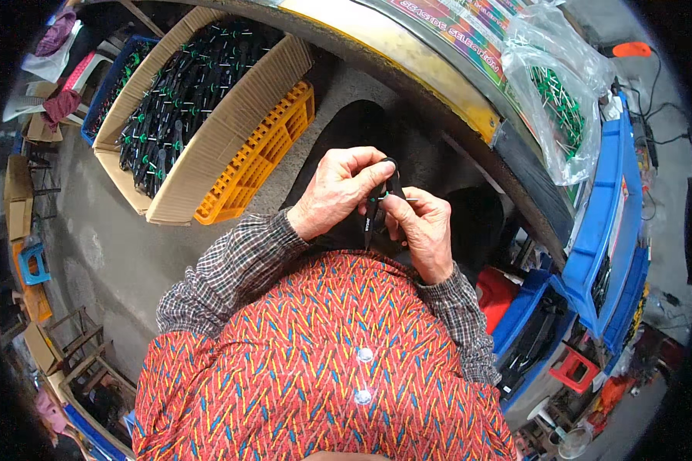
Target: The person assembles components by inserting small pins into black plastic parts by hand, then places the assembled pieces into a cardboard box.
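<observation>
A black two-legged piece, which looks like a drawing compass [367,219], is held in front of my lap with its pointed end downward. My left hand [332,192] pinches its rounded top between thumb and fingers. With thumb and fingers closed, my right hand [427,234] grips a thin pale rod [410,200] that crosses the legs, a small green part showing beside the thumb. The fingers hide part of the far leg and the middle of the rod.
An open cardboard box [227,111] full of similar black pieces with green parts rests on a yellow crate [257,154] at the left. At the right, a clear plastic bag [553,100] of green-and-white rods lies on the bench, beside blue bins [600,215].
</observation>
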A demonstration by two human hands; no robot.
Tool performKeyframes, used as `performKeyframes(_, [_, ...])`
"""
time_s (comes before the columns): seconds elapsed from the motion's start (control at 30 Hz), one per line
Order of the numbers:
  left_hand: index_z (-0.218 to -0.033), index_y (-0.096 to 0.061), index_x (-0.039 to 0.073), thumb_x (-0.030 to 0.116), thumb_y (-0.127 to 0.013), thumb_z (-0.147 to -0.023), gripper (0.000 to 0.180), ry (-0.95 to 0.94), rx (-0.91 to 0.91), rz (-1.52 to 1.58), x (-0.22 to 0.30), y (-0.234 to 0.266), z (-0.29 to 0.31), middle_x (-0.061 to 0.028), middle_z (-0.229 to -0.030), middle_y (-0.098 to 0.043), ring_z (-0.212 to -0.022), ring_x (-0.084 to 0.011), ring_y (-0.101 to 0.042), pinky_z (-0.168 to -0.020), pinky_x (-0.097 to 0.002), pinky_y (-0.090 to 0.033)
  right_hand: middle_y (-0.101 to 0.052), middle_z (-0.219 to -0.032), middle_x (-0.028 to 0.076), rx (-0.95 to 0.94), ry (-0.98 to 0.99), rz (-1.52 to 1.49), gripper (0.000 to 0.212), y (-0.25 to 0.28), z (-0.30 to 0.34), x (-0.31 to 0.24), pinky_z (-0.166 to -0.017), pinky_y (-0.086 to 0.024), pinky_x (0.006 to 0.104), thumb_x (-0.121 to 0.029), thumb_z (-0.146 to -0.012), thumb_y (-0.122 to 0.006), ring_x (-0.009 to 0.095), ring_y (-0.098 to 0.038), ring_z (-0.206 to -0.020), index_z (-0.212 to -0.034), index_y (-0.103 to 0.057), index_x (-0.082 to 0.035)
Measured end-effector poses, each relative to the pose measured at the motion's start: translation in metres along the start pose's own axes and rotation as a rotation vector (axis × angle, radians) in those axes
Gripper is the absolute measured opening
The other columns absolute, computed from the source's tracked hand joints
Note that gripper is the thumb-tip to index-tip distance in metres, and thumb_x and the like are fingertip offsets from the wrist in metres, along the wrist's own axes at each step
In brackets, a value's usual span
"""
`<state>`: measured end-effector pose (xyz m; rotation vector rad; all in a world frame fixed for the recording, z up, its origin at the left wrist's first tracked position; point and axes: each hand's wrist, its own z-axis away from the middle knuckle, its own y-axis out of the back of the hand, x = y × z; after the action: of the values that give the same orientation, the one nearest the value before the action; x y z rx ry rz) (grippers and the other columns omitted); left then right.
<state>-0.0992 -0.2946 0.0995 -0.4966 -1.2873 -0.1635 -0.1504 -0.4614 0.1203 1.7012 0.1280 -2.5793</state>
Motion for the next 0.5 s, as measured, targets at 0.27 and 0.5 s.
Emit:
performKeyframes(0.27, [-0.092,-0.064,0.003,0.021,-0.056,-0.096,0.02,0.011,-0.012,0.019,-0.007,0.001,-0.001,0.0043,-0.07,-0.058,-0.057,-0.0007,-0.049,-0.048,-0.0181,-0.042,-0.061,-0.069,-0.003,-0.001,-0.014,-0.025,0.012,-0.002,0.001,0.0,-0.048,-0.038,0.0174,-0.015,-0.088,-0.067,0.001,-0.048,-0.055,-0.093,-0.066,-0.003])
performKeyframes(0.5, [-0.094,-0.064,0.003,0.021,-0.056,-0.097,0.02,0.063,-0.042,0.077,-0.012,0.005,-0.003,0.0038,-0.071,-0.058,-0.057,-0.0012,-0.049,-0.048,-0.0182,-0.042,-0.059,-0.068,-0.004,-0.008,-0.018,0.017,0.015,0.001,-0.001,0.002,-0.046,-0.038,0.0186,-0.017,-0.09,-0.066,0.001,-0.048,-0.054,-0.091,-0.065,-0.002])
